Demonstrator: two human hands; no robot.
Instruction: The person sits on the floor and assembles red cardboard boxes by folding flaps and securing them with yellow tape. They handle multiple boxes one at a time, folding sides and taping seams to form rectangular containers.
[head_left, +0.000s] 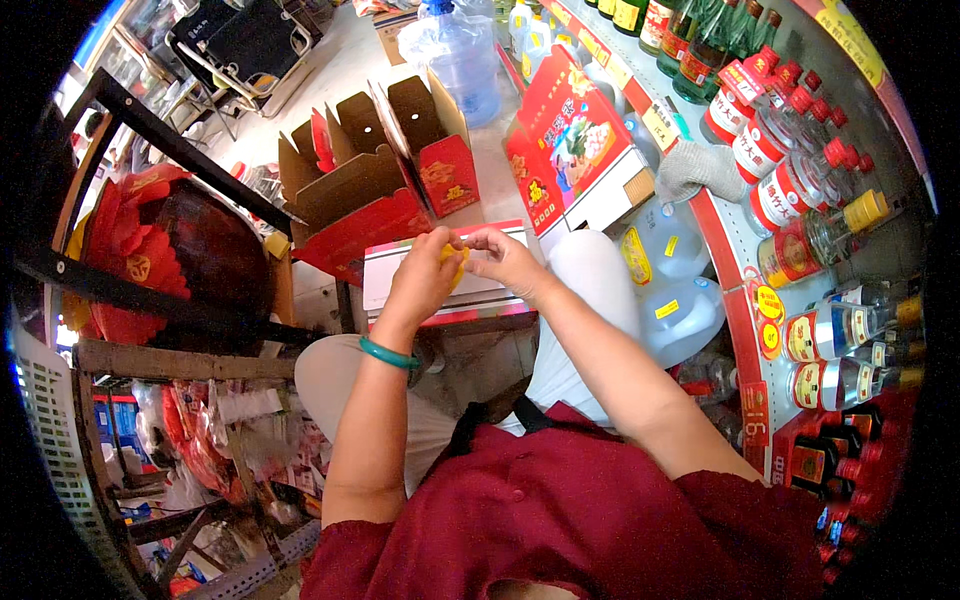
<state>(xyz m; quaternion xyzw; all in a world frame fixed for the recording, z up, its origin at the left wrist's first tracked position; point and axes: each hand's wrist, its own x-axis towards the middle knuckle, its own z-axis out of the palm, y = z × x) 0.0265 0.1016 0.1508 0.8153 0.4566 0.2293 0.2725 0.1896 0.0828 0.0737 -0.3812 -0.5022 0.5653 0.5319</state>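
In front of my knees, my two hands meet over a white box with pink and red edges [385, 270]. My left hand [428, 278], with a green bangle on the wrist, is closed around a small yellow thing [456, 262] whose kind I cannot make out. Thumb and fingers of my right hand [508, 264] are bent and pinched at the other side of that yellow thing. Beyond my hands stand open red and brown cardboard cartons [350, 225]. A red printed carton [565, 135] leans at the right, near my knee.
Shelves at the right hold several glass bottles [775, 150] with red caps, and a grey glove [700, 170] lies on the shelf edge. Large clear jugs [680, 310] stand below. A big water bottle [460, 60] is farther back. A dark frame [180, 155] and a large dark jar [215, 260] stand left.
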